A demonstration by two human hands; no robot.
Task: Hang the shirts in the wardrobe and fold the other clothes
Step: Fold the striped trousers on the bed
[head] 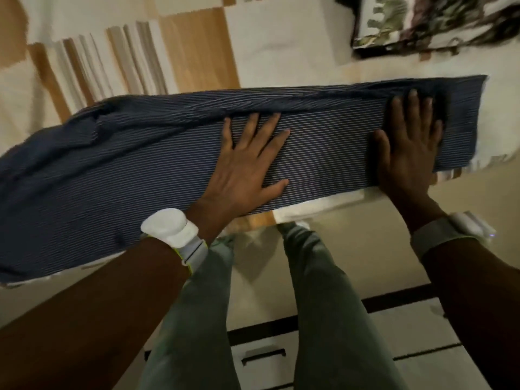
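Observation:
A dark blue garment with fine white stripes (118, 170) lies folded into a long band across the near edge of the bed. My left hand (247, 164) presses flat on its middle, fingers straight and spread. Further right, my right hand (408, 147) lies flat on the cloth near the band's right end, fingers straight. The garment's left part is crumpled and hangs past the bed's edge.
The bedsheet (281, 43) has cream, orange and striped blocks. A leaf-patterned cloth (427, 21) lies bunched at the far right. My legs in grey-green trousers (323, 305) stand against the bed. A white drawer front (264, 358) with a dark handle shows below.

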